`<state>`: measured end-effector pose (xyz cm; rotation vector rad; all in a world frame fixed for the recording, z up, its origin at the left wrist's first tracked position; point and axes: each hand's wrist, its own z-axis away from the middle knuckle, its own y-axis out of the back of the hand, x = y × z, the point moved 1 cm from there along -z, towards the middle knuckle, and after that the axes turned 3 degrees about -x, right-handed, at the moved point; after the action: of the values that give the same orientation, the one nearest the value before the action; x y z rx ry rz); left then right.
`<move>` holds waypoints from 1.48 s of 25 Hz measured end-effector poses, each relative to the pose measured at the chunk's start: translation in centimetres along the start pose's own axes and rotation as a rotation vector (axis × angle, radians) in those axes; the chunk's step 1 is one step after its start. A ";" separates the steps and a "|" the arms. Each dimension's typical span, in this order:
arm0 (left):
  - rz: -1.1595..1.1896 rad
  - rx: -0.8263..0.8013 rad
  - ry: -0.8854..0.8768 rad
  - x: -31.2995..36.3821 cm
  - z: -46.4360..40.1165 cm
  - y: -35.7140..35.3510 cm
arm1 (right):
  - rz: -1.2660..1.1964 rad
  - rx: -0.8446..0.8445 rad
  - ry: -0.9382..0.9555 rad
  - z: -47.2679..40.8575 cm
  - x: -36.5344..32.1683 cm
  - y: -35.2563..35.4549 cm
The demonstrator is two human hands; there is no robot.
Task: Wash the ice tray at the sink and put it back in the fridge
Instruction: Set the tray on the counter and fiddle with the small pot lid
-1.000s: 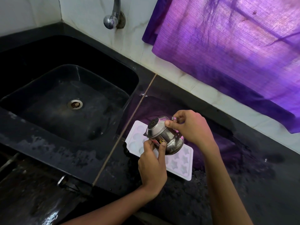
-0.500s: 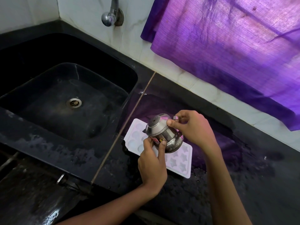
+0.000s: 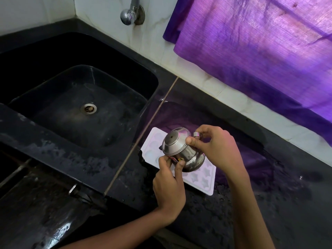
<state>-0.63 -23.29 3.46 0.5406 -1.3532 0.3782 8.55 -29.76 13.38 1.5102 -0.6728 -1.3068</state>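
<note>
A white ice tray [image 3: 201, 178] with star-shaped and round cells lies flat on the black counter [image 3: 269, 203], just right of the sink. Over it I hold a small steel pot [image 3: 181, 150], tipped toward the tray with its lid end at the upper left. My left hand [image 3: 168, 184] pinches the pot's lower side near a red and yellow sticker. My right hand [image 3: 213, 150] grips the pot's upper right side, the thumb on the lid's rim. The pot hides the tray's middle.
The black sink [image 3: 77, 108] with a round metal drain [image 3: 88, 108] lies to the left. A chrome tap [image 3: 132, 12] sticks out of the white tiled wall above it. A purple curtain [image 3: 260, 47] hangs at the upper right, its glow reflected on the wet counter.
Pot, tray and both hands keep their places; the left thumb and finger shifted slightly on the pot's side. The view has drifted a little.
</note>
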 end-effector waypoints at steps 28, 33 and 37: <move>0.021 0.026 0.013 -0.2 0.4 0.3 | 0.087 -0.005 0.011 0.2 -1.2 -0.1; 0.003 0.044 0.003 0.2 0.7 0.4 | 0.029 0.007 0.018 0.6 -0.4 0.0; -0.027 0.061 -0.015 0.6 0.8 0.6 | -0.083 0.005 0.015 0.9 0.7 -0.1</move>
<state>-1.56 -23.27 4.23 0.6132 -1.3508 0.3949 7.83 -30.59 13.04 1.5651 -0.6095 -1.3551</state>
